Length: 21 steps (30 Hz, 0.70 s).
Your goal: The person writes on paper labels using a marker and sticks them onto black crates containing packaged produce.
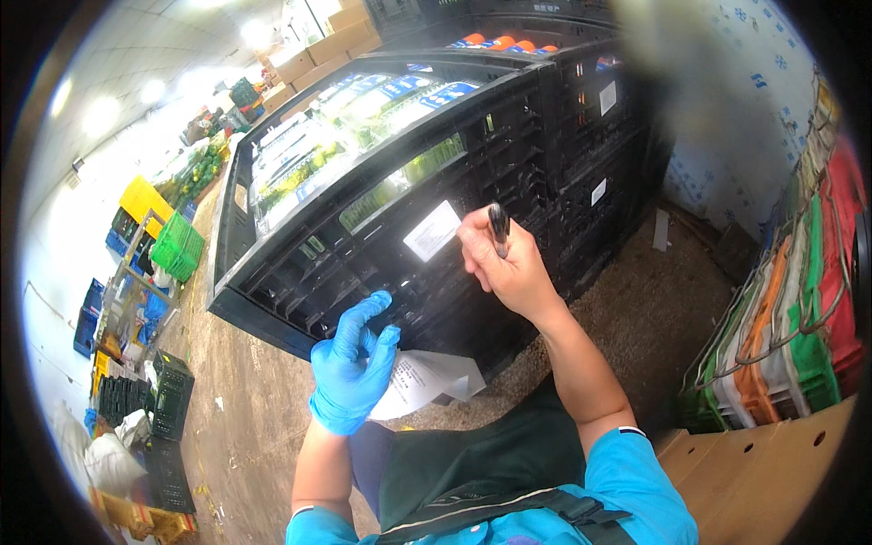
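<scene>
A black plastic crate (504, 143) stands before me, filled with clear bags of green vegetables (368, 102) that have blue and white printed bands. A white label (433, 230) with small print sits on its side. Beside this label's right edge is my bare right hand (501, 255), closed around a black pen (499, 225). My left hand (354, 364), in a blue glove, is lower left near the crate's bottom edge, its fingers curled. Behind and under it hangs a white printed sheet (422, 385); whether the fingers grip it is hard to tell.
More black crates (599, 136) adjoin on the right, one with orange-topped packs (504, 43). Colourful folded crates with wire handles (783, 327) line the far right above brown cardboard (763, 463). Green crates (177, 246) and a wooden pallet (146, 514) stand left on the floor.
</scene>
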Each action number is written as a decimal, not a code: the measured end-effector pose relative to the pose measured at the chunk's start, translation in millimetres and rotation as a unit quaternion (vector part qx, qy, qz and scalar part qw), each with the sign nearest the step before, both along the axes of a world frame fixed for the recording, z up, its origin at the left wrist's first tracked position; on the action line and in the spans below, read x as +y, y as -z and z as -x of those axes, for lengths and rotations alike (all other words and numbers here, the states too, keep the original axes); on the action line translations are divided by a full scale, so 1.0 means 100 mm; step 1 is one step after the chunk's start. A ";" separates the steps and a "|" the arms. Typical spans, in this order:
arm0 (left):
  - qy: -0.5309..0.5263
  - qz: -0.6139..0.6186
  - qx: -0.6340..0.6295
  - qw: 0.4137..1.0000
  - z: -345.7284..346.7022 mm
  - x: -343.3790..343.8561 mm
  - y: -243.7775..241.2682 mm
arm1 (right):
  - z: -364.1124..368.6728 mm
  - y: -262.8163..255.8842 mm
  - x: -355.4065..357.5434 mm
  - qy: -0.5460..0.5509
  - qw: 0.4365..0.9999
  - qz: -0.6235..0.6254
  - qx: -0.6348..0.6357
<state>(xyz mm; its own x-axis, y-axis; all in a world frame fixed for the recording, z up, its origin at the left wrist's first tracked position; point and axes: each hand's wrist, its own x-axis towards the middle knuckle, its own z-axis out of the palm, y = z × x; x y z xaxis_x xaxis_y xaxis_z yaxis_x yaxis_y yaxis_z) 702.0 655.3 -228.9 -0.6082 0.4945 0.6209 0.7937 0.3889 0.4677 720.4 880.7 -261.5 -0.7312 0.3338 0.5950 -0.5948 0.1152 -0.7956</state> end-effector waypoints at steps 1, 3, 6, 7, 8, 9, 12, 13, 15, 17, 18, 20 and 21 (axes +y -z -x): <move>-0.013 0.012 -0.004 1.000 -0.01 0.01 -0.01 | -0.05 0.04 -0.01 -0.050 0.994 0.063 -0.068; -0.010 0.021 0.007 1.000 0.00 0.02 0.00 | -0.05 0.21 -0.02 -0.060 0.993 0.084 -0.049; 0.000 0.022 0.037 0.999 0.03 0.04 0.05 | -0.06 0.29 0.03 -0.018 0.987 0.161 -0.024; 0.001 0.015 0.043 0.999 0.05 0.03 0.08 | -0.04 0.29 0.06 -0.017 0.978 0.206 -0.013; 0.002 0.008 0.049 0.999 0.06 0.03 0.09 | 0.00 0.31 0.03 0.000 0.975 0.222 -0.015; -0.002 0.014 0.052 0.999 0.06 0.04 0.10 | 0.03 0.31 -0.01 0.017 0.971 0.237 -0.018; -0.010 0.016 0.068 0.998 0.06 0.06 0.11 | 0.08 0.29 -0.21 0.013 0.963 0.267 -0.041; -0.007 0.015 0.073 0.997 0.06 0.06 0.12 | 0.10 0.29 -0.26 0.012 0.961 0.270 -0.053; -0.003 0.014 0.081 0.997 0.07 0.07 0.12 | 0.13 0.29 -0.36 0.021 0.949 0.313 -0.032; -0.010 0.036 0.078 0.996 0.07 0.06 0.12 | 0.14 0.31 -0.43 0.038 0.942 0.332 -0.022; -0.015 0.047 0.077 0.996 0.07 0.06 0.11 | 0.14 0.31 -0.47 0.021 0.934 0.355 -0.017; -0.009 0.042 0.097 0.994 0.09 0.06 0.12 | 0.13 0.27 -0.51 0.017 0.933 0.358 -0.029; -0.005 0.039 0.106 0.994 0.10 0.06 0.13 | 0.11 0.24 -0.52 0.016 0.933 0.359 -0.035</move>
